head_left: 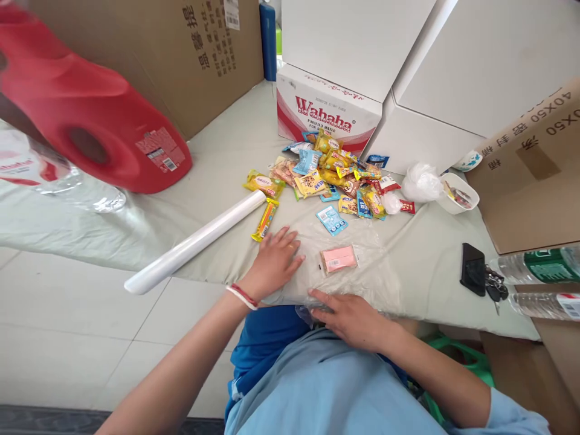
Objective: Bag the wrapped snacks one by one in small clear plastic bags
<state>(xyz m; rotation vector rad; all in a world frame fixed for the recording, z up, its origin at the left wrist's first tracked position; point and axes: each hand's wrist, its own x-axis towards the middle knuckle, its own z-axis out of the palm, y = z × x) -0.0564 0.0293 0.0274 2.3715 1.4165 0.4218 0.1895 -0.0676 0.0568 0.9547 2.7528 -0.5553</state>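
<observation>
My left hand [277,258] lies flat with its fingers apart on a sheet of clear plastic film [374,257], at the film's left side. At the near edge of the table, my right hand [348,319] rests on the same film, fingers stretched out. Between and beyond the hands sits a small pink-labelled snack packet [339,259] on the film, with a light blue packet [331,220] behind it. A yellow snack bar [265,220] lies just past my left fingertips. To the left, a white roll of film [194,244] lies diagonally and sticks out over the edge.
A heap of wrapped snacks [335,169] leans by a Wahaha carton [328,112]. On the left stand a red jug [90,115] and a water bottle [67,181]. At right are a white bowl [462,196], a black phone [472,269], keys [496,285] and bottles [546,266].
</observation>
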